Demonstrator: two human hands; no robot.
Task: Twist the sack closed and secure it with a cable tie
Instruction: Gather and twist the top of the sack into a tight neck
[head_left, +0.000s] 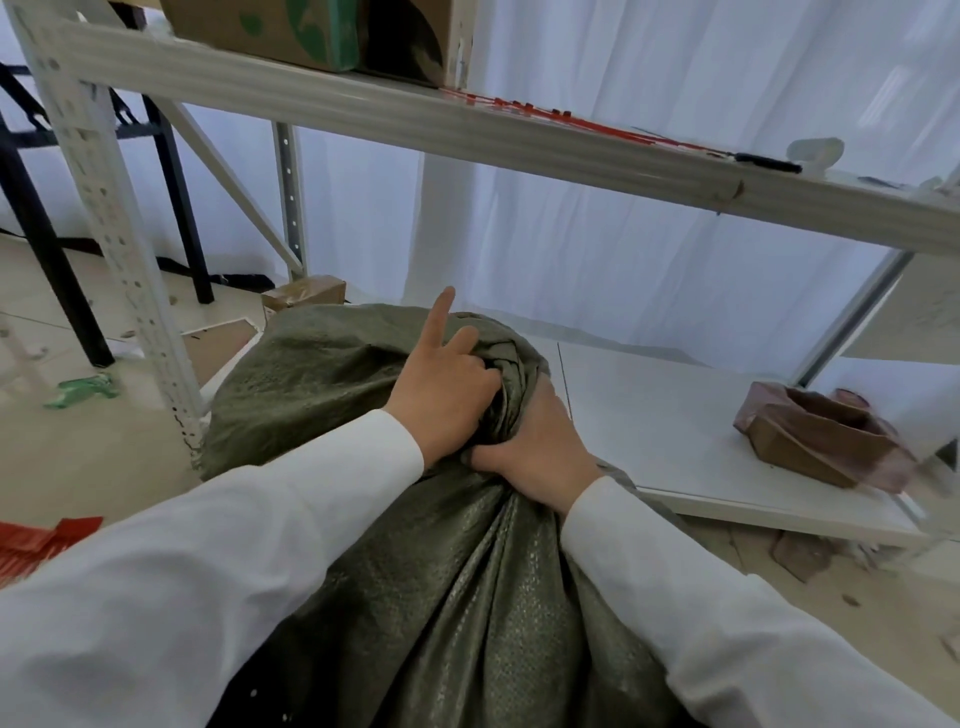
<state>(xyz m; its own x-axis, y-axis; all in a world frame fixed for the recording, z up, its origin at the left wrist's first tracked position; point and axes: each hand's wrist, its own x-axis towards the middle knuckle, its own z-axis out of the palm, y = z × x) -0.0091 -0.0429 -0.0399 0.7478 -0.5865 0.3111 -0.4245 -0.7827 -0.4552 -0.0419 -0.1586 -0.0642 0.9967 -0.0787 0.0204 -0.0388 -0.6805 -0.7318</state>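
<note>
your right hand (535, 447) clamps the twisted neck of the sack (415, 571); your left hand (441, 389) grips the bunch above, forefinger lifted. twist looks nearly done. no tie on yet: red ties (545, 115) lie on the shelf (363, 106) at twelve o'clock.

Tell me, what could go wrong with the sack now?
The twist might unwind: the left hand has one finger lifted off the sack, so mostly the right hand pinches the neck. The red ties lie up on the shelf, so reaching for one probably means letting go with one hand.
</note>
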